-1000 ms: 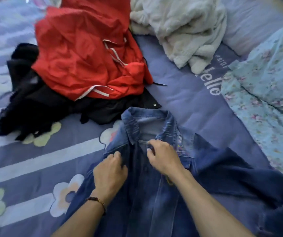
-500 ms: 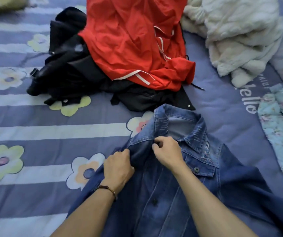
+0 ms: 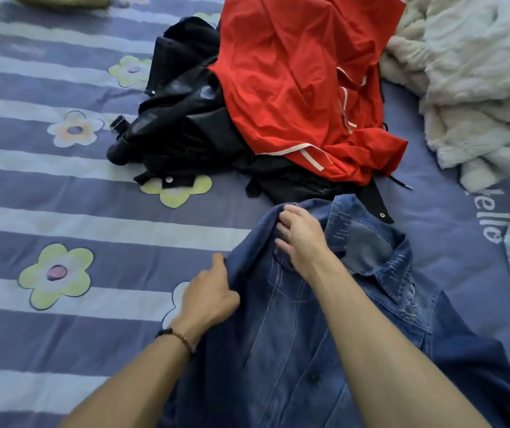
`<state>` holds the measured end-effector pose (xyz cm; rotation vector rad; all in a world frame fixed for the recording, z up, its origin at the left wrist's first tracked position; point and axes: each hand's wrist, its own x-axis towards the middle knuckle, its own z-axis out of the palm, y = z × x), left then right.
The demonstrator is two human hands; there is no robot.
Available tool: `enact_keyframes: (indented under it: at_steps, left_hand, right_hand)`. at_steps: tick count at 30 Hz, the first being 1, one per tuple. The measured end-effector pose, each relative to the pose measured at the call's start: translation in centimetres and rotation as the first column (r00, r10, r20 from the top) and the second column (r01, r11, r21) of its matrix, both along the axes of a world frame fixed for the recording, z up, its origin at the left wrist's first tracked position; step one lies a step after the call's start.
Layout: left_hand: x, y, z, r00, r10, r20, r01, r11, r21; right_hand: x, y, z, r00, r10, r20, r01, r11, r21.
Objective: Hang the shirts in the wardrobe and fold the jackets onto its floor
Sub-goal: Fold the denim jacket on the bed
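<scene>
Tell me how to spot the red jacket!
Look to the far side of the purple striped flowered bedspread, beyond the blue denim jacket. The shiny red jacket lies atop a black leather jacket. It alone is bright red with white stripes.

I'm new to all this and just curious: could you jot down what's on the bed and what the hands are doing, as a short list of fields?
surface: bed cover, purple stripes with flowers
in hand: denim jacket, front up, collar away from the person
left hand: gripping the jacket's left edge
right hand: pinching fabric at the shoulder, beside the collar
behind it: red jacket lying over a black jacket
far right: cream fleece, crumpled
</scene>
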<state>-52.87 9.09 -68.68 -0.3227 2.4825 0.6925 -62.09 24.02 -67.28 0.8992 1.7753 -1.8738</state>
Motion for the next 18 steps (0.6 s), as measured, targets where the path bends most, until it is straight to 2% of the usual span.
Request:
enact_keyframes:
  at_steps: [1, 2, 3, 4, 6, 8, 11, 12, 13, 16, 17, 18]
  left_hand:
    - [-1.6, -1.7, -0.4, 0.995, 0.100, -0.012, -0.100, 0.995, -0.008]
    - [-3.5, -3.7, -0.5, 0.974, 0.220, -0.060, -0.221, 0.975, -0.014]
    - [-5.5, -5.7, -0.5, 0.935, 0.330, -0.131, -0.336, 0.942, -0.019]
    - [-7.2, -7.1, -0.5, 0.910, 0.366, -0.193, -0.381, 0.923, -0.046]
    - [-9.1, -7.5, -1.1, 0.936, 0.261, -0.238, -0.292, 0.951, -0.104]
    - [-9.5, -6.0, -1.9, 0.975, 0.076, -0.209, -0.098, 0.991, -0.094]
    - [-9.8, -3.1, -4.1, 0.961, -0.187, -0.205, 0.137, 0.962, -0.235]
    - [-10.3, -2.2, -4.8, 0.941, -0.242, -0.235, 0.181, 0.950, -0.253]
    - [-11.4, -1.0, -5.4, 0.923, -0.290, -0.254, 0.231, 0.943, -0.238]
    - [-13.3, 2.4, -6.1, 0.881, -0.403, -0.247, 0.371, 0.913, -0.169]
    - [-14.0, 3.1, -6.4, 0.878, -0.388, -0.280, 0.349, 0.920, -0.181]
    - [-14.8, 3.4, -6.3, 0.883, -0.340, -0.324, 0.290, 0.938, -0.192]
  right_hand:
    - [0.2, 0.4, -0.5, 0.990, 0.139, -0.014, -0.134, 0.974, 0.183]
    - [0.3, 0.7, -0.9, 0.965, 0.261, -0.009, -0.241, 0.903, 0.357]
    - [0.5, 0.8, -1.3, 0.945, 0.328, 0.005, -0.292, 0.834, 0.468]
    - [0.7, 1.1, -1.9, 0.937, 0.349, 0.026, -0.309, 0.790, 0.530]
    - [1.2, 1.6, -2.8, 0.938, 0.346, 0.029, -0.294, 0.745, 0.598]
    - [1.8, 1.9, -3.4, 0.954, 0.296, -0.047, -0.176, 0.679, 0.713]
    - [1.2, 3.2, -3.7, 0.972, 0.162, -0.170, 0.079, 0.457, 0.886]
    - [0.8, 4.0, -3.8, 0.975, 0.125, -0.186, 0.113, 0.444, 0.889]
    - [-0.1, 4.9, -3.9, 0.980, 0.077, -0.181, 0.123, 0.480, 0.869]
    - [-1.8, 7.1, -4.4, 0.996, -0.062, -0.062, 0.088, 0.684, 0.724]
    - [-2.0, 7.9, -5.2, 0.996, -0.061, -0.072, 0.094, 0.694, 0.714]
    - [-2.0, 8.4, -5.6, 0.991, -0.043, -0.126, 0.123, 0.661, 0.741]
